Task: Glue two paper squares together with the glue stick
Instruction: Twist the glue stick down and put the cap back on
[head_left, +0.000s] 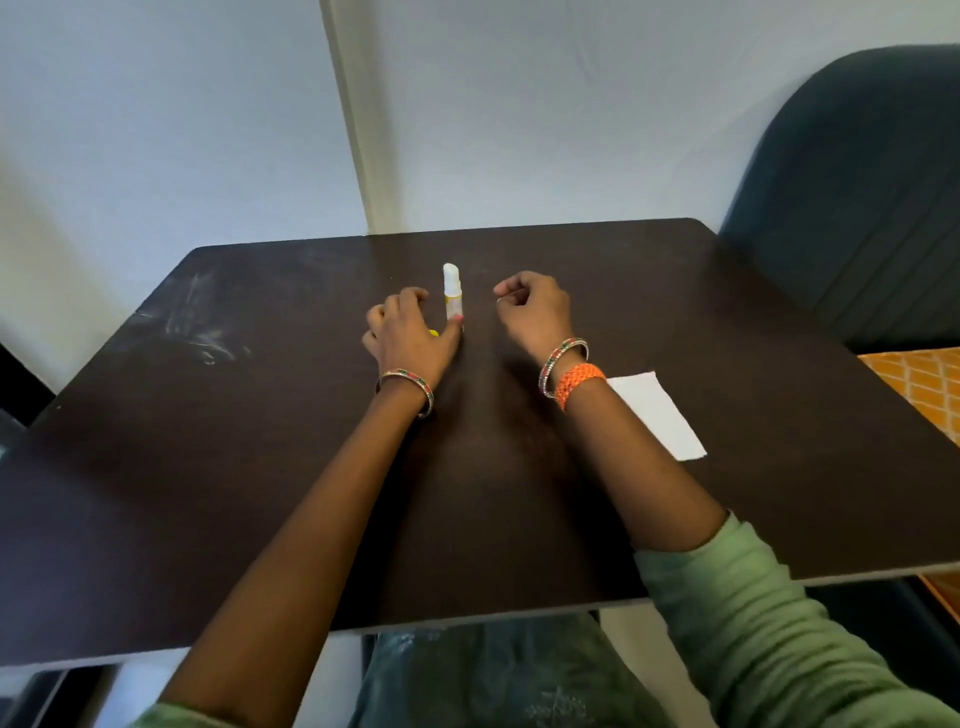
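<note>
- We look down on a dark brown table (208, 467), both forearms stretched out across it toward twelve o'clock.
- The glue stick (452, 293) stands upright near the far middle of the table, uncapped, its white tip slanted at the top.
- Our left hand (410, 338) sits just at nine o'clock of the stick, thumb lying against the lower part of the tube; the other fingers are curled over on the far side, and we cannot tell whether they close on the tube or only rest beside it.
- A speck of yellow (434, 333) peeks out under that left palm; we cannot tell what it is.
- Our right hand (535, 312) hovers at three o'clock of the stick, clear of it, fingers loosely curled with nothing in them that we can see.
- White paper (657, 415) lies flat at about four o'clock from the stick, just beside the right forearm, partly tucked under the wrist; whether it is one square or two stacked, we cannot tell.
- Bangles (415, 387) ring the left wrist, more bangles plus an orange band (579, 384) ring the right.
- A dark chair (857, 208) stands off at two o'clock.
</note>
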